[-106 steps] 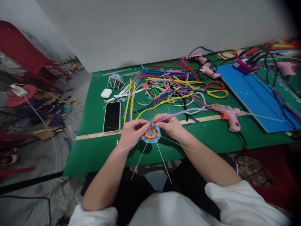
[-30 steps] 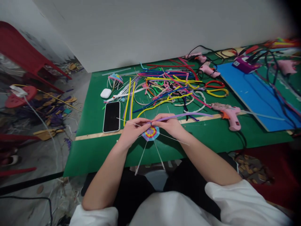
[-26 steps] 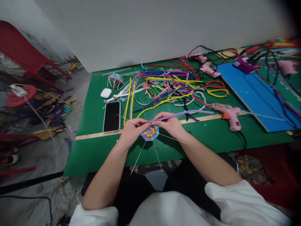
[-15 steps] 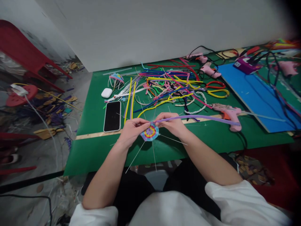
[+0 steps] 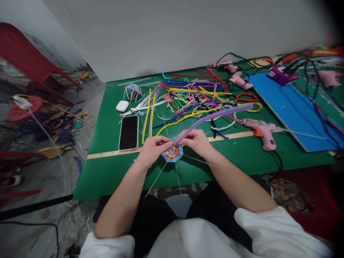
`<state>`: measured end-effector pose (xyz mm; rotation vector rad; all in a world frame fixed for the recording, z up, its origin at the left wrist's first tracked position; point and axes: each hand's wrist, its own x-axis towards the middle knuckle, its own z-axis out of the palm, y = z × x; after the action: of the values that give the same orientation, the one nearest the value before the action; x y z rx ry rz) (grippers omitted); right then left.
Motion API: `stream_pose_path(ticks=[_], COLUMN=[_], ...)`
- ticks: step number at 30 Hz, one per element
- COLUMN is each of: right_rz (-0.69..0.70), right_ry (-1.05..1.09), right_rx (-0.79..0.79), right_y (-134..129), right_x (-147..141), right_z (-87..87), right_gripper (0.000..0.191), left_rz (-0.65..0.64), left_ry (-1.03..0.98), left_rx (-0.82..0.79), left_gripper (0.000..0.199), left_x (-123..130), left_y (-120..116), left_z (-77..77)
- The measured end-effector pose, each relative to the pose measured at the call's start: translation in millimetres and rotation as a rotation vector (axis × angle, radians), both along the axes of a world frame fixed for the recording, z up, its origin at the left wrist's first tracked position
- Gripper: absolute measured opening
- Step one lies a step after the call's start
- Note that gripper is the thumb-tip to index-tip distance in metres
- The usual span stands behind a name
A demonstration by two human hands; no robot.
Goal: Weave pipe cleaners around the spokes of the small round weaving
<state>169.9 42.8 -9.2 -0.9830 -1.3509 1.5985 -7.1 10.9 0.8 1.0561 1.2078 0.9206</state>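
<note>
A small round woven disc (image 5: pixel 172 152), ringed in purple, yellow, red and light blue, has thin wire spokes sticking out all round. My left hand (image 5: pixel 156 147) pinches the disc's upper left edge between thumb and fingers. At its upper right edge, my right hand (image 5: pixel 195 140) is closed on a purple pipe cleaner (image 5: pixel 215 115). One end of that strip meets the disc; the free end arcs up and to the right over the table. The fingertips partly hide where strip and wires cross.
On the green table (image 5: pixel 113 172) lie a phone (image 5: pixel 128 133), a white earbud case (image 5: pixel 122 105), a heap of coloured pipe cleaners (image 5: pixel 188 98), scissors (image 5: pixel 246 97) and a pink glue gun (image 5: pixel 266 134). A blue board (image 5: pixel 285 114) holds a purple power block (image 5: pixel 282 74).
The purple pipe cleaner's free end has swung up and away from the glue gun, toward the scissors. The disc has shifted very slightly right; both hands keep their grip.
</note>
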Motion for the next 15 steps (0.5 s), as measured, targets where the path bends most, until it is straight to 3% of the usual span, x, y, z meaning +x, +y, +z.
stream_pose_path(ticks=[8, 15], right_rz=[0.099, 0.148], right_ry=[-0.021, -0.063], right_rx=[0.031, 0.069], right_y=[2.8, 3.3], right_x=[3.2, 3.5], right_z=[-2.5, -3.2], right_gripper=[0.019, 0.021], left_rz=[0.042, -0.031], left_ry=[0.069, 0.182], left_rx=[0.024, 0.094], left_gripper=[0.024, 0.02], left_x=[-2.1, 1.2], left_y=[0.3, -3.7], left_z=[2.1, 8.1])
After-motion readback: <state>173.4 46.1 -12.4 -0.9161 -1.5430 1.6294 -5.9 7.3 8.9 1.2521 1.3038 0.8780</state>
